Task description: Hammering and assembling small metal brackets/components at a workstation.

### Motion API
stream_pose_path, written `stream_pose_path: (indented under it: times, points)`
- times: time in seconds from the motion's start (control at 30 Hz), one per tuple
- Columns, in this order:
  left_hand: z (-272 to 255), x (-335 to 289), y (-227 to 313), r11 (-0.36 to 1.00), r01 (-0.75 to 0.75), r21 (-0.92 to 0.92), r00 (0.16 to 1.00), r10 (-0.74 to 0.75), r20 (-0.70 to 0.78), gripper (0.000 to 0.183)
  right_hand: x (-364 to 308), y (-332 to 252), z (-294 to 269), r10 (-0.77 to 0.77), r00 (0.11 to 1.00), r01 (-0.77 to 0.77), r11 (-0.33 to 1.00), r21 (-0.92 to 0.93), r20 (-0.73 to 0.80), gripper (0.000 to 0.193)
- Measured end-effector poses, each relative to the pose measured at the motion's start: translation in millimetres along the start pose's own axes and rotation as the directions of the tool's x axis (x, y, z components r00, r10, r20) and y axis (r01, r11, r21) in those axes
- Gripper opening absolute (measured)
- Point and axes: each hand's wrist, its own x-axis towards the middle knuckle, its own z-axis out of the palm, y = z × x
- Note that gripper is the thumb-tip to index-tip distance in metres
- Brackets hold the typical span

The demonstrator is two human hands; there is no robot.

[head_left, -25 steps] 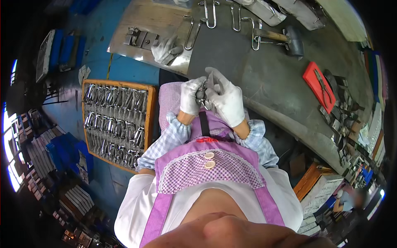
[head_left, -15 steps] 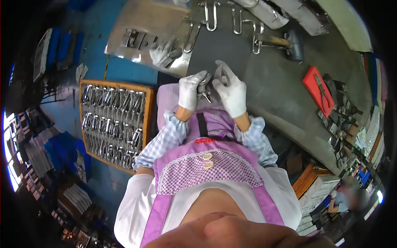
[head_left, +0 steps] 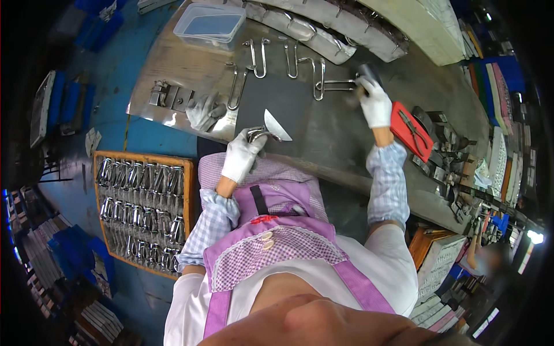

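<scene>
My left hand (head_left: pixel 241 154), in a white glove, is closed around a shiny curved metal piece (head_left: pixel 259 135) at the bench's near edge. Just beyond it, a pale pointed blade-like piece (head_left: pixel 278 126) lies on the dark mat (head_left: pixel 271 92). Farther right, my gloved right hand (head_left: pixel 376 106) is closed at a dark-headed hammer (head_left: pixel 368 72). Its fingers cover most of the handle and are partly blurred. Several bent chrome metal parts (head_left: pixel 259 60) stand along the mat's far side.
A wood-framed tray (head_left: pixel 189 216) of shiny metal pieces sits at the left. On the bench are a grey glove (head_left: pixel 203 112), a metal block fixture (head_left: pixel 171 95), a clear plastic box (head_left: pixel 210 24), and pliers (head_left: pixel 414 128) on a red tray (head_left: pixel 403 137). A co-worker (head_left: pixel 482 258) is at the far right.
My right hand has left the metal piece and moved right to the hammer. The pale blade-like piece now lies on the mat. My left hand keeps the metal piece. The view has shifted.
</scene>
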Motion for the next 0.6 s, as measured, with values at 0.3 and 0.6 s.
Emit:
stream_pose_path:
  times: [0.3, 0.6]
  points:
    - [-37, 1, -48, 0.977, 0.071, -0.203, 0.997, -0.075, -0.013, 0.033, -109, 0, -20, 0.473, 0.878, -0.478, 0.874, 0.085, 0.074, 0.027]
    - [-35, -1, 18, 0.945, -0.149, 0.292, 0.984, 0.172, -0.055, 0.038, -55, 49, 18, 0.217, 0.468, -0.721, -0.467, 0.512, 0.856, 0.024]
